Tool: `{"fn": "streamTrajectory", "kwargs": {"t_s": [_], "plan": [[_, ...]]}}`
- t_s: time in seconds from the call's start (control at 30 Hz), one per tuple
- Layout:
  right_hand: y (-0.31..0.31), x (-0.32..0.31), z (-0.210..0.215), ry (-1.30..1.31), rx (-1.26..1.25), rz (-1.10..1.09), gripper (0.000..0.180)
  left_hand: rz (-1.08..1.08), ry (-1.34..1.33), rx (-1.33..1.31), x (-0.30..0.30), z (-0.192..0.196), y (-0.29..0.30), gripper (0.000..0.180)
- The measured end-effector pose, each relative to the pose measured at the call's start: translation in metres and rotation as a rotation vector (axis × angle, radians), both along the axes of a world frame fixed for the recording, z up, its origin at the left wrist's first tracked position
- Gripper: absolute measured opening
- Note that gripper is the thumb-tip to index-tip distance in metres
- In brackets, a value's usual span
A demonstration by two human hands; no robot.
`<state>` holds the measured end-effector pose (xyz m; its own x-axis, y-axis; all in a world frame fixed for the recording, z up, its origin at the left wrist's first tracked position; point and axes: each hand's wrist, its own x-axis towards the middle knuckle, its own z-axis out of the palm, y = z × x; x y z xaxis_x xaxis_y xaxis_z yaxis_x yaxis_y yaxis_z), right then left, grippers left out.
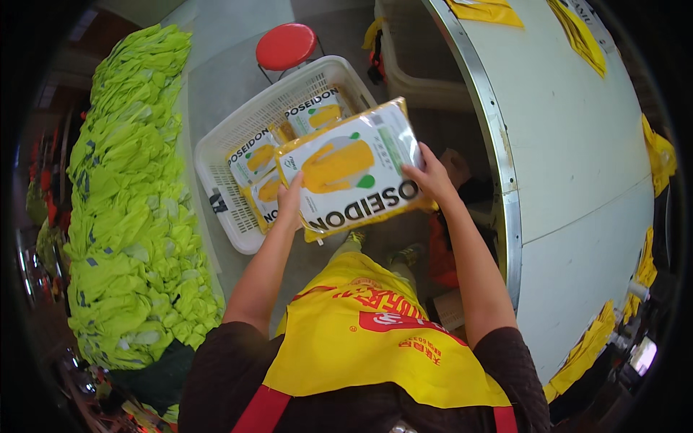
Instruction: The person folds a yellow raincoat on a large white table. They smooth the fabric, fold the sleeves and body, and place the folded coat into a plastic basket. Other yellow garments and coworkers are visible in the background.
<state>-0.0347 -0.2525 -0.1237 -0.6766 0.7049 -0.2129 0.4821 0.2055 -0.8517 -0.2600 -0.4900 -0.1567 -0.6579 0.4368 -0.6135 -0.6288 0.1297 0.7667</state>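
Note:
Between my two hands I hold a flat plastic package point(338, 162), white and yellow with a picture of a yellow glove on its front. My left hand point(290, 196) grips its left edge with the thumb on top. On the right edge, my right hand point(431, 175) is closed with its thumb over the front; the other fingers of both hands are mostly hidden beneath. Below and beyond the package stands a white slatted plastic basket point(211, 167). Several similar packages point(253, 157) lie inside it, partly covered by the one I hold.
A red round stool point(286, 46) stands behind the basket. Bright yellow-green bundles point(133, 202) are heaped along the left. A pale table with a metal edge point(577, 144) curves along my right, with yellow gloves point(588, 353) at its rim. A large pale bin point(426, 90) stands beyond.

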Motion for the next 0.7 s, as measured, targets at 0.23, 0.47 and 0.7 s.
{"fn": "streamTrajectory", "kwargs": {"t_s": [0.23,0.47,0.7], "plan": [[-0.01,0.005,-0.005,-0.057,0.205,0.013,0.048,-0.419,0.47,-0.645,-0.041,-0.127,-0.031,0.061],[-0.16,0.165,-0.044,-0.438,-0.21,-0.077,0.036,-1.238,0.68,-0.712,0.009,-0.144,-0.059,0.044],[-0.35,0.309,-0.105,-0.732,-0.581,-0.695,0.042,-2.007,0.864,-0.416,0.092,-0.1,0.017,0.034]]}}
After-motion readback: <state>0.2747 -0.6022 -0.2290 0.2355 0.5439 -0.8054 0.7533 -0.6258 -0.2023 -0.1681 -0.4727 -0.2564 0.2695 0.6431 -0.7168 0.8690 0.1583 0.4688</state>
